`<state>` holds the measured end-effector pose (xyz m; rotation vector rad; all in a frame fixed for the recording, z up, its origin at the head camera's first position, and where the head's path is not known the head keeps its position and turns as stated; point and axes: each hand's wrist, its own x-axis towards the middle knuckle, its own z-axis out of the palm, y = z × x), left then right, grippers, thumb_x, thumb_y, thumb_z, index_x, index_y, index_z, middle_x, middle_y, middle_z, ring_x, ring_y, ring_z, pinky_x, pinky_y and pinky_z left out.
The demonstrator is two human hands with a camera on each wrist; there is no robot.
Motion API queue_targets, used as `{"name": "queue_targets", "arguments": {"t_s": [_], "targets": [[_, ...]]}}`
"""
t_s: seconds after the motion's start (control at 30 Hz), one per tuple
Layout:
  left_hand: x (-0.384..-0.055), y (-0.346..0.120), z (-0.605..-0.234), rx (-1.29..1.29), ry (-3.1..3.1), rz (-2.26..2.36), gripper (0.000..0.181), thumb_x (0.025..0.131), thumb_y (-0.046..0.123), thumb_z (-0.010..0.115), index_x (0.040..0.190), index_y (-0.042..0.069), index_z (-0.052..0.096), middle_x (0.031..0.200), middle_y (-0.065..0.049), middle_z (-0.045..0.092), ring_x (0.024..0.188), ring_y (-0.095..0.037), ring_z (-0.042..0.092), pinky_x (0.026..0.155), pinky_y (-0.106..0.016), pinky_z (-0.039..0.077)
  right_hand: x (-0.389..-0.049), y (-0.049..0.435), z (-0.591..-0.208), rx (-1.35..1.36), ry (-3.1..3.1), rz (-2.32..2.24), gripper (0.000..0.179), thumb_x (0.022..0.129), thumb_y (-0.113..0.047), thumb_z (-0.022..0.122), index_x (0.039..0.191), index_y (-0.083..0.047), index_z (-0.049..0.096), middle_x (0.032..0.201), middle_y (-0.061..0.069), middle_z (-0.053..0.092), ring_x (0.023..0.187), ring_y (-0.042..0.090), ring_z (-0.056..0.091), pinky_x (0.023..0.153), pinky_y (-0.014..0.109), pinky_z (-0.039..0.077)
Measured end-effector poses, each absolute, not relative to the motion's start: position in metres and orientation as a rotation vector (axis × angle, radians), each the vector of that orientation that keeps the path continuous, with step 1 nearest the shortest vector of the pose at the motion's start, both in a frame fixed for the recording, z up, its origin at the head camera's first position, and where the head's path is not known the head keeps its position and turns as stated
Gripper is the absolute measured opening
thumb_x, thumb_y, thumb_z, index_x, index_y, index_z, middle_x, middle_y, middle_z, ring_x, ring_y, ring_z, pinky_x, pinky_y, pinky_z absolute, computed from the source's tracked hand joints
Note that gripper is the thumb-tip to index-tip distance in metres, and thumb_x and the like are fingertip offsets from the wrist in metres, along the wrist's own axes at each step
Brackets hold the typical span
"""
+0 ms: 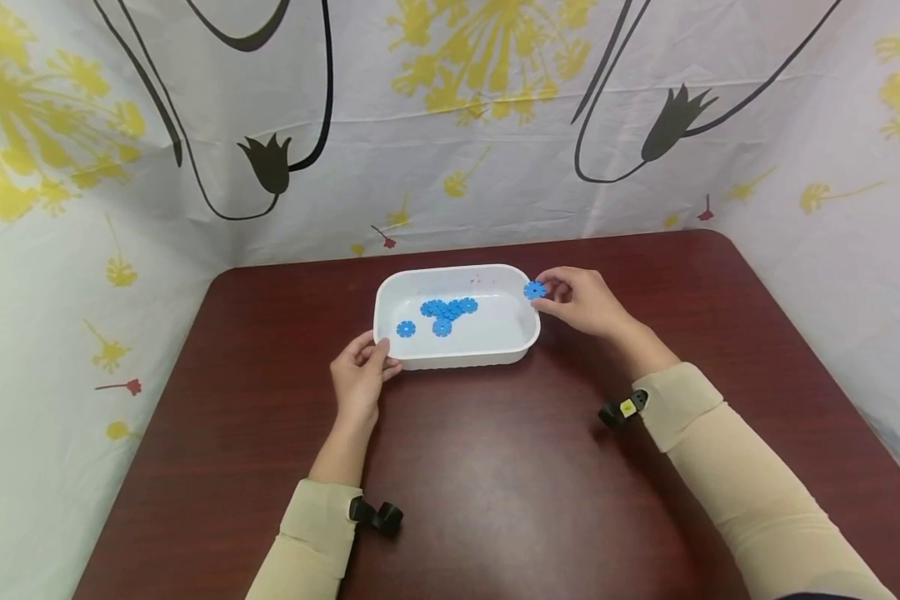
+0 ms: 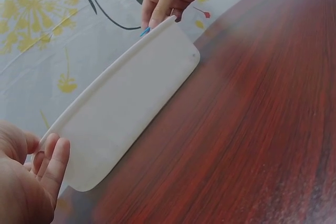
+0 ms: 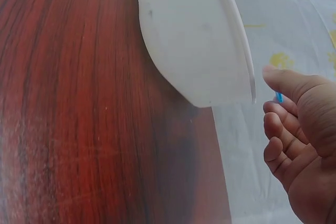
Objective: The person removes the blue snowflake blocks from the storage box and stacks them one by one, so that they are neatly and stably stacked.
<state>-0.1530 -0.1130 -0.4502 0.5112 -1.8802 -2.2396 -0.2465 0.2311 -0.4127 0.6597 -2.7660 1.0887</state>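
A white plastic tub (image 1: 487,358) stands on the dark red table, with several blue notched discs (image 1: 442,327) lying on its floor. My left hand (image 1: 358,379) grips the tub's near left corner, thumb over the rim and fingers against the outer wall; the left wrist view shows this hand (image 2: 31,166) at the tub's end. At the right end of the tub, my right hand (image 1: 581,300) pinches one blue notched disc (image 1: 535,290) between thumb and fingers, level with the rim. In the right wrist view only a sliver of that disc (image 3: 279,97) shows behind the thumb.
The dark red wooden table (image 1: 495,467) reaches back to a white cloth (image 1: 360,167) printed with yellow and grey flowers, which hangs behind and along both sides. A black wrist camera (image 1: 378,515) is strapped to the left sleeve, another camera (image 1: 621,410) to the right.
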Motion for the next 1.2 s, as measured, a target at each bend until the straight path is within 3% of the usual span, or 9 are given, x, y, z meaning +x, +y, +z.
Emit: {"name": "queue_targets", "arguments": {"t_s": [0.4,0.73,1.2], "targets": [[-0.152,-0.114,-0.449,0.529,-1.882,-2.241,0.034,0.096,0.005,0.068,0.129,-0.004,0.063,0.091,-0.019,0.062,0.062,-0.011,0.068,0.068,-0.031,0.065,-0.248,0.251,-0.425,0.582,-2.768,1.040,0.033,0.088,-0.017,0.082,0.113,0.001,0.069,0.092,0.011,0.067,0.078,0.022,0.061,0.065,0.022,0.050],[-0.152,-0.115,-0.451,0.518,-1.890,-2.253,0.035,0.097,0.007,0.068,0.130,-0.003,0.063,0.086,-0.011,0.063,0.064,-0.011,0.068,0.069,-0.031,0.065,-0.249,0.263,-0.437,0.561,-2.850,1.002,0.037,0.090,-0.022,0.080,0.114,0.003,0.068,0.094,0.013,0.066,0.079,0.024,0.059,0.066,0.031,0.051],[-0.153,-0.115,-0.451,0.514,-1.889,-2.259,0.033,0.097,0.007,0.069,0.128,-0.003,0.063,0.087,-0.012,0.061,0.064,-0.011,0.068,0.069,-0.032,0.065,-0.249,0.267,-0.445,0.628,-3.029,0.898,0.031,0.088,-0.016,0.080,0.110,0.003,0.069,0.091,0.012,0.059,0.071,0.021,0.052,0.063,0.034,0.047]]}}
